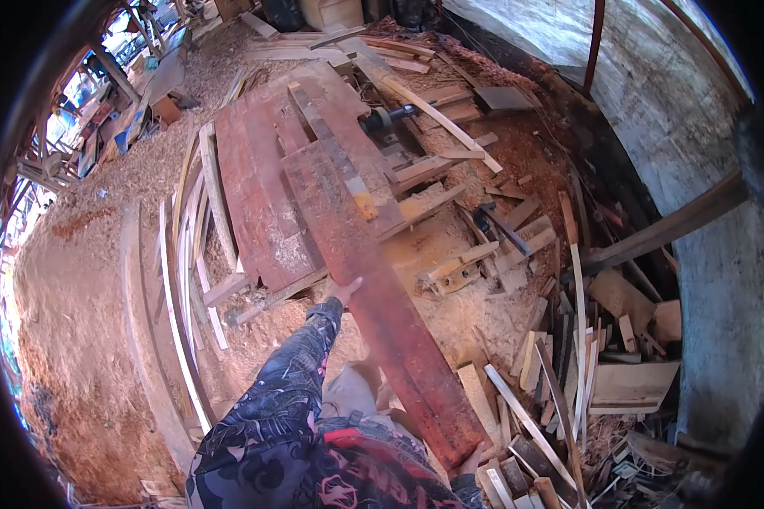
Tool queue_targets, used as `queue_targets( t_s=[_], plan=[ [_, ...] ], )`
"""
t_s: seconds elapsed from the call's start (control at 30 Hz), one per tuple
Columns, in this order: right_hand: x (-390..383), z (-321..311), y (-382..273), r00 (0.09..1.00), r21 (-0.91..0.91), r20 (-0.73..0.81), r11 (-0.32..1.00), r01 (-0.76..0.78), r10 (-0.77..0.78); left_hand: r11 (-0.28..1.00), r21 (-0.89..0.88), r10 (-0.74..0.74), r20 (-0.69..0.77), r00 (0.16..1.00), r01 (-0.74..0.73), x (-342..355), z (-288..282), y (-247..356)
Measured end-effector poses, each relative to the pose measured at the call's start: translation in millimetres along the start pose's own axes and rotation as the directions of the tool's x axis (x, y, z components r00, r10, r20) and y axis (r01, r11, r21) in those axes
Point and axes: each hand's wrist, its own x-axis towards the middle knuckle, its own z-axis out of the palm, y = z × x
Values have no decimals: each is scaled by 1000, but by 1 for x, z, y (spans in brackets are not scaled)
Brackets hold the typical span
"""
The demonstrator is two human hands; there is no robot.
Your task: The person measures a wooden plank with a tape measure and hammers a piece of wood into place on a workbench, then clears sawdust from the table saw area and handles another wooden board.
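Observation:
A long, wide reddish-brown plank [386, 305] slants from the middle of the work table down to my right side. My left hand [346, 291] grips its left edge about midway, the thumb on top and the other fingers hidden beneath. At the near end, my right hand [474, 459] holds the plank's corner, with most of its fingers out of sight under the wood. The plank's far part rests over the reddish table top [263, 199]. Beyond it, a narrow worn wooden strip [335, 157] lies lengthwise on the table.
A dark cylindrical power tool [384, 118] lies by the table's right edge. Long thin wood strips [197, 246] lean along its left side. Offcuts [560, 373] are heaped at the right, near a wooden box [632, 386]. Sawdust [85, 280] covers the ground; a pale sheet wall [654, 110] stands right.

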Motion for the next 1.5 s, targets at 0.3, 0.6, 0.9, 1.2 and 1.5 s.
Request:
queue_targets(
  t_s=[0.3, 0.6, 0.9, 1.2, 1.5],
  plan=[
    [0, 25, 5, 1000, -29, 20, 1000, 11, -10, 993, -53, 105, -1, 994, -105, 1, -10, 23],
    [6, 35, 7, 1000, -36, 2, 999, -27, 27, 995, -38, 85, -53, 995, -87, 21, -15, 19],
    [7, 49, 6, 996, -57, -67, 997, -54, 50, 994, 110, 32, -67, 997, -24, 35, -25, 21],
    [21, 47, 10, 1000, -16, 0, 1000, -21, 21, 988, 146, 59, -64, 996, -49, 60, -28, 2],
    [19, 78, 5, 999, -28, 35, 1000, -11, 12, 874, 454, -107, -168, 980, 173, 60, -15, 40]
  ],
)
